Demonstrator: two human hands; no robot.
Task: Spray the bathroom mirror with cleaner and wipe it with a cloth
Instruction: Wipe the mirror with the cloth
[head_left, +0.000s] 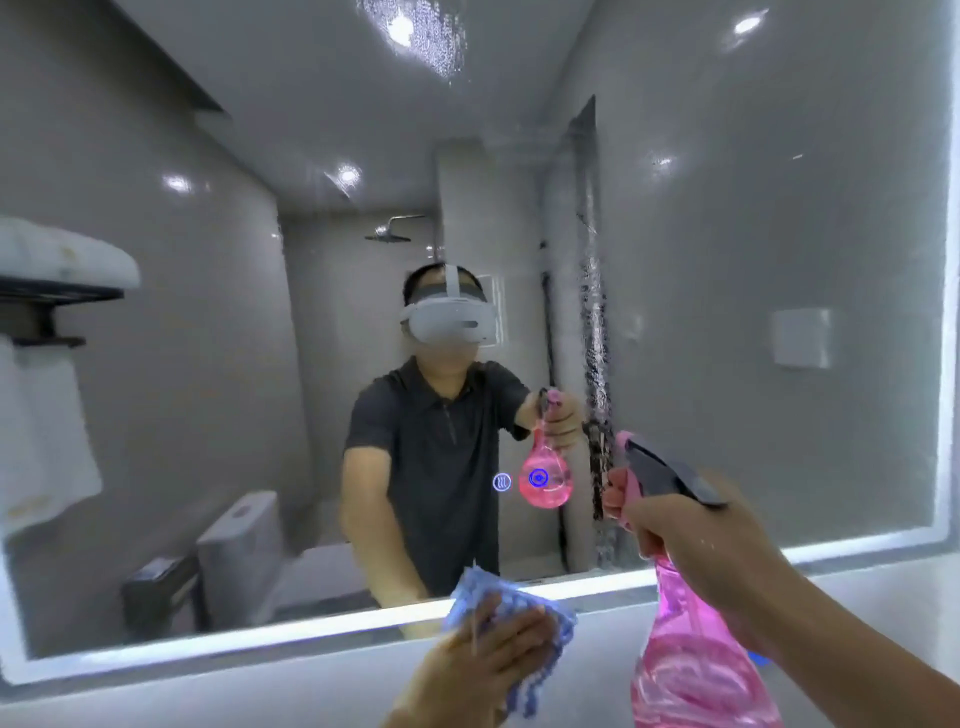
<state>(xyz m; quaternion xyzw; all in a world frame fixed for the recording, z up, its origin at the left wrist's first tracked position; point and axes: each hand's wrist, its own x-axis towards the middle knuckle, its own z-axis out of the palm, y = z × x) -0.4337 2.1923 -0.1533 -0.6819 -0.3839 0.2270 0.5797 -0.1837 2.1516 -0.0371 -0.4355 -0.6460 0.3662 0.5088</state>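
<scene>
The mirror (727, 260) fills the wall, with wet streaks at about 12 and 3 o'clock. At 4 o'clock the right hand (696, 540) grips a pink spray bottle (691, 654), seemingly finger on trigger. At 6 o'clock the left hand (478, 670) clutches a blue cloth (519, 603).

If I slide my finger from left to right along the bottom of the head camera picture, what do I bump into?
White folded towels on a black rack → left hand clutching a blue checked cloth → pink see-through spray bottle held by the right hand.
</scene>
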